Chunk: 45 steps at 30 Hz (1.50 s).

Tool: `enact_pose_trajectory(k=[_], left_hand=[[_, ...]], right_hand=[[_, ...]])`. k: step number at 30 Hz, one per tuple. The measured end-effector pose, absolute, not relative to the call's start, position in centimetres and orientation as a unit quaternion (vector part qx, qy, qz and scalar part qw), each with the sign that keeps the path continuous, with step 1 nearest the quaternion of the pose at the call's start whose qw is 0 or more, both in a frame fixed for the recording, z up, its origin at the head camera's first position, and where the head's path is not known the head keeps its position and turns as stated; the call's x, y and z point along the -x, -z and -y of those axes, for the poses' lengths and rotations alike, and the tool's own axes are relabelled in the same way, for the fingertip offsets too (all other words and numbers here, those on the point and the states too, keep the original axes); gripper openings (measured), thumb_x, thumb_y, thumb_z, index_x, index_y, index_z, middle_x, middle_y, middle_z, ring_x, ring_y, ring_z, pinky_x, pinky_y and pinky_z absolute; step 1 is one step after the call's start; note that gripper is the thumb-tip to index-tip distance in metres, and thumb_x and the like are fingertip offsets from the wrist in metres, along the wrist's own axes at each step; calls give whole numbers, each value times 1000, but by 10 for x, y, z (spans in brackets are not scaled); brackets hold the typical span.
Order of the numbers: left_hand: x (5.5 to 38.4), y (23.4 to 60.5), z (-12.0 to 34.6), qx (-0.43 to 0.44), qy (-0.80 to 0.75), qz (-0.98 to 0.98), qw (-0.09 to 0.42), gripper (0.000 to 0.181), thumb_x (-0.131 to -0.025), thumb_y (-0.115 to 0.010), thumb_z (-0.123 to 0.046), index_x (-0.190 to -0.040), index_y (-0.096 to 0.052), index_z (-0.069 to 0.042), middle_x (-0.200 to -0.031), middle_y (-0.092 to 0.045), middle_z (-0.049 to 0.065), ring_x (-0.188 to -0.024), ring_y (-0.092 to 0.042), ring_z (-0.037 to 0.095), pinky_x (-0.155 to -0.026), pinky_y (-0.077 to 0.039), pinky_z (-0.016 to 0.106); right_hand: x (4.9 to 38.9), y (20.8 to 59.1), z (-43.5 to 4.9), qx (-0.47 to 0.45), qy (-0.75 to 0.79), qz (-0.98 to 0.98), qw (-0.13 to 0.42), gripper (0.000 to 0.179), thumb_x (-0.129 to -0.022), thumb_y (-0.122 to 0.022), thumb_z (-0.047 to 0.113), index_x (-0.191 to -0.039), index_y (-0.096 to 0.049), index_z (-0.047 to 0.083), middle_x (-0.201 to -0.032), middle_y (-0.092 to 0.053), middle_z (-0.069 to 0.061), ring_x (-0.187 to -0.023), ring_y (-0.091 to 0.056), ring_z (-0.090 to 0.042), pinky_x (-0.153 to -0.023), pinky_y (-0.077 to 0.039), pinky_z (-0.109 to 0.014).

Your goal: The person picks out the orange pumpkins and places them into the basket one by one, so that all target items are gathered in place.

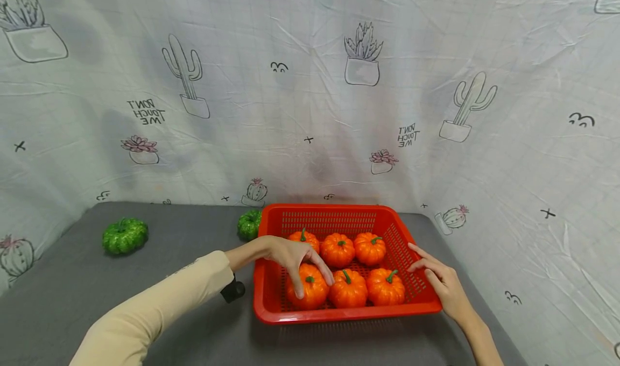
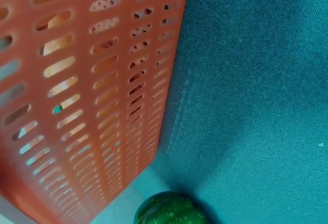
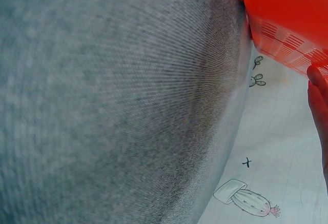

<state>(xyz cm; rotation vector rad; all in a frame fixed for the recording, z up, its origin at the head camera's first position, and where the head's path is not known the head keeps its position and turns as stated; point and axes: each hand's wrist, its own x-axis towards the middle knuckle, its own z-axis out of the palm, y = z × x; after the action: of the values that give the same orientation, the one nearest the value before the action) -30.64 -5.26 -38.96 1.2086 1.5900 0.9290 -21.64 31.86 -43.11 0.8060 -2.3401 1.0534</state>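
In the head view, a red plastic basket [image 1: 334,316] holds several orange toy pumpkins [image 1: 337,250]. My left hand [image 1: 295,255] reaches over its left rim and grips the front-left pumpkin [image 1: 310,289], thumb on one side and fingers on the other. On the right, my right hand [image 1: 443,285] rests at the basket's rim, its fingers fairly straight and partly over the edge. One finger [image 3: 319,88] shows against the slotted wall in the right wrist view. The left wrist view shows the basket's side wall [image 2: 97,106], with the left hand itself mostly hidden.
A green toy pumpkin [image 1: 125,236] sits at the far left of the grey tabletop [image 1: 194,220]. Another green pumpkin [image 1: 249,225] lies just left of the basket, partly behind it. A white cloth [image 1: 310,97] printed with cacti hangs behind the table and along its sides.
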Motion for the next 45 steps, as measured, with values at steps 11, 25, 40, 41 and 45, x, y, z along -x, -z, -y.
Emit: enact_pose_trajectory(k=[11,25,40,41,45], left_hand=[[312,394,49,-487,-347,-633,492,55,-75,-73,15,-127,-59,4,-127,-59,-7,-128,-42,4,-107,-32,23],[315,392,45,-476,-329,-638,508,55,-74,-72,17,-126,-59,5,-126,-58,-6,-123,-45,4,-104,-35,22],[315,401,43,-485,-305,-642,509,53,-73,-75,15,-123,-61,4,-123,-59,-10,-121,-47,2,-104,-34,20],[315,401,43,-483,-304,-644,510,53,-73,-75,15,-123,-61,4,-123,-59,-10,-120,-47,2,-104,-34,20],[314,402,41,-480,-300,-648,510,53,-73,-75,15,-123,-62,3,-121,-60,-11,-118,-48,1,-103,-35,19]], right_hand=[[216,434,-319,-283,-390,849,216,28,-95,-43,-6,-91,-68,7,-130,-54,-25,-126,-48,-9,-95,-33,-11],[217,433,-318,-279,-390,851,214,27,-94,-45,-5,-91,-68,7,-132,-54,-22,-126,-48,-11,-87,-34,-14],[217,432,-318,-274,-392,853,208,27,-95,-45,-4,-92,-69,8,-134,-54,-19,-127,-48,-13,-77,-31,-21],[217,432,-318,-275,-392,853,209,27,-94,-45,-4,-92,-69,8,-134,-54,-19,-127,-48,-12,-77,-31,-21],[217,433,-318,-280,-390,850,216,27,-94,-45,-6,-91,-69,8,-132,-55,-21,-126,-49,-13,-77,-31,-21]])
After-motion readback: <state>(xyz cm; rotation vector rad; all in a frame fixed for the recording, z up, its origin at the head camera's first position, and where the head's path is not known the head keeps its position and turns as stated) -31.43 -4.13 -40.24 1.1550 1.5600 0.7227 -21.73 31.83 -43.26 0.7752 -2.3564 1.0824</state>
